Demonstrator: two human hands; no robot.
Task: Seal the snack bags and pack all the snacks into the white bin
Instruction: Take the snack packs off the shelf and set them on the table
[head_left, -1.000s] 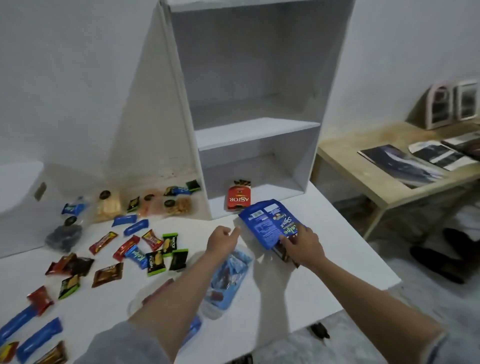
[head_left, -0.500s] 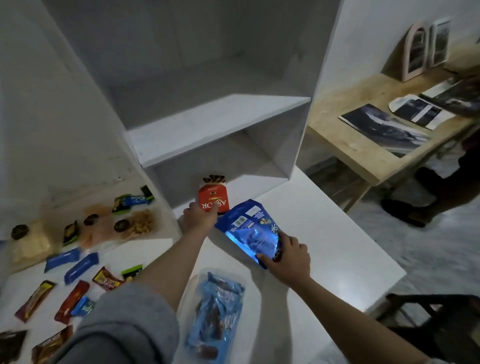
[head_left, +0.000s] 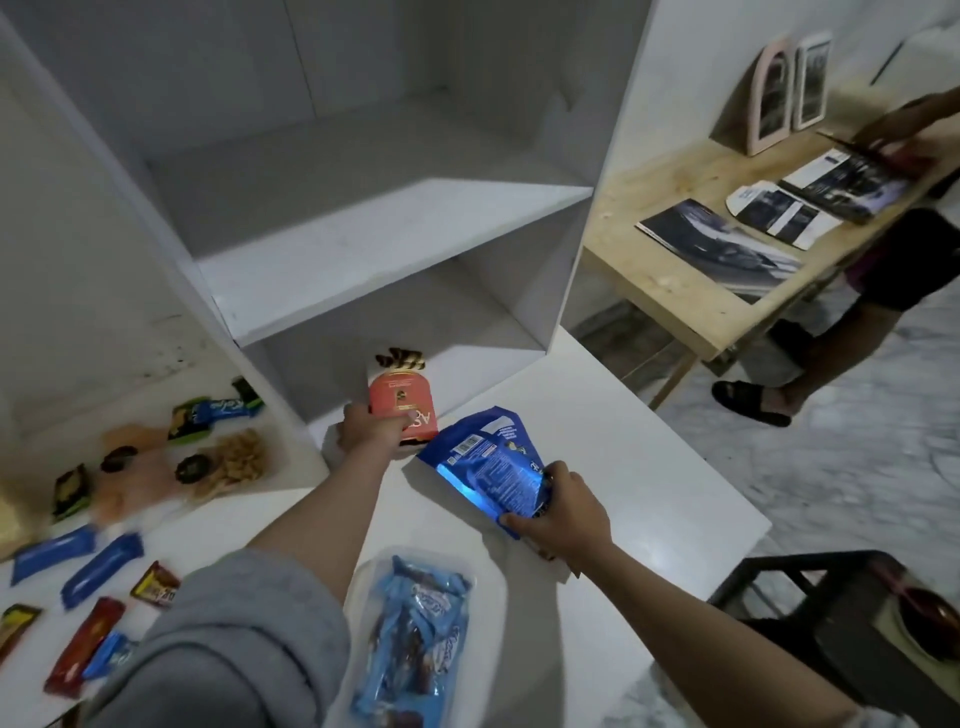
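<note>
Head view: a red snack pack (head_left: 402, 410) is gripped at its lower edge by the left hand (head_left: 366, 432), the fingers closed over it at the mouth of the white bin (head_left: 384, 244) — an open-fronted white unit with a shelf, standing on the white table (head_left: 623, 467). The pack stands upright at the front edge of the bin's bottom compartment. At about 4 o'clock from it, a blue snack bag (head_left: 491, 462) is held tilted by the right hand (head_left: 561, 514), whose fingers are pinched on the bag's lower corner; the bag is just beside the red pack. A clear bag of blue-wrapped snacks (head_left: 415, 634) lies at 6 o'clock, near the bottom edge. Loose wrapped bars (head_left: 101, 569) and small clear nut bags (head_left: 234, 462) are spread at 8 to 9 o'clock — all outside the bin.
</note>
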